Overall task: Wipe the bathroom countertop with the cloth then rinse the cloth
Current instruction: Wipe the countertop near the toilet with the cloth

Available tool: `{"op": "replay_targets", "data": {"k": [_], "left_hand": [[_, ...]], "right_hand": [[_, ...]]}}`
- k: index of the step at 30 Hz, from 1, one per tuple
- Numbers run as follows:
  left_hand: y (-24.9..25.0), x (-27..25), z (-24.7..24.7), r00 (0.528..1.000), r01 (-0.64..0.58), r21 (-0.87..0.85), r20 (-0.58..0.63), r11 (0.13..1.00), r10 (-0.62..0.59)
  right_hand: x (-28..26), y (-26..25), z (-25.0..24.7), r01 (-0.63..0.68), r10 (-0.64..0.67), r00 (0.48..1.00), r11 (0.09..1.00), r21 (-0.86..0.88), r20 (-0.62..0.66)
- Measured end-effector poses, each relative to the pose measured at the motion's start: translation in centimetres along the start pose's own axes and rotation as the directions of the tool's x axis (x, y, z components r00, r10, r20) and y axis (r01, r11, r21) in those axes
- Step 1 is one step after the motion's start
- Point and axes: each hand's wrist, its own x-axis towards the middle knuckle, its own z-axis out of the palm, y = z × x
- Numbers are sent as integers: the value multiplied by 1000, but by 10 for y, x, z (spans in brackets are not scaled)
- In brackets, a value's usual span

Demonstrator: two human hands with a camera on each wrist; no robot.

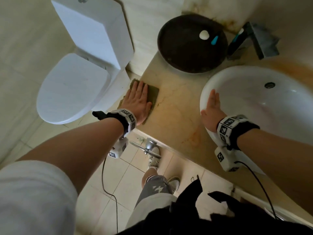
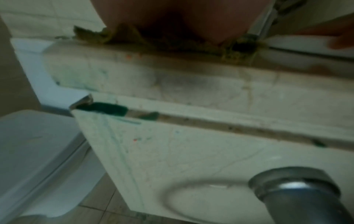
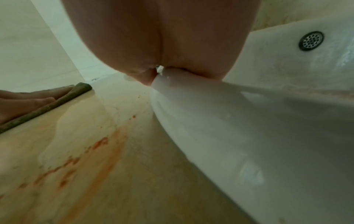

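Head view: flat left hand presses rough olive cloth.

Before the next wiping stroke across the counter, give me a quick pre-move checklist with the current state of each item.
1. Left hand flat on the cloth: ok.
2. Cloth lying on the countertop, at its left end: ok.
3. Right hand resting on the sink rim, off the wiping path: ok.
4. Orange stains wiped off near the front edge: not ok.
5. Black tray off the counter: not ok.
6. Cloth damp enough: cannot tell.
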Motion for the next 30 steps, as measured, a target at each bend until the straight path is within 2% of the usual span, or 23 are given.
{"op": "replay_targets", "data": {"k": [1,2,3,4,5,6,7,10,13,15,17,19,25,30], "left_hand": [[1,3,0,1000,24,-2,-7,1000,-24],[3,4,0,999,45,0,-11,999,-45],[6,5,2,998,63,0,-13,998,-63],[10,4,3,997,77,-7,-17,997,-77],[17,4,4,997,75,-13,-16,997,-76],[26,1,5,998,55,-22,-9,998,-56],[39,-3,6,1000,18,-31,4,999,-18],[91,-25,18,982,-181,14,62,983,180],[102,-29,21,950,-299,67,114,952,290],[73,-12,10,967,-244,26,81,970,241],[38,6,-5,993,-106,-15,49,994,107],[20,20,-11,999,-43,21,33,999,42],[34,59,-23,999,39,-19,16,999,-39],[49,62,-26,999,-8,-1,45,1000,8]], "right_hand": [[1,4,2,40,-33,996,996,75,-82],[-1,2,-3,19,-10,999,970,242,-38],[4,4,0,46,-41,999,958,284,-23],[9,5,1,20,0,997,958,285,-71],[10,6,4,1,17,998,966,260,-67],[9,6,7,-16,43,996,951,307,-79],[7,7,5,-7,48,994,930,369,-102],[1,8,1,91,-39,989,916,390,-140],[4,9,2,39,-6,997,908,417,-80],[4,9,2,71,-35,995,907,414,-94],[3,12,1,141,-103,987,922,360,-122],[5,14,4,158,-122,985,920,358,-123],[13,13,7,100,-63,993,912,397,-104],[17,16,11,126,-77,988,898,421,-132]]}}
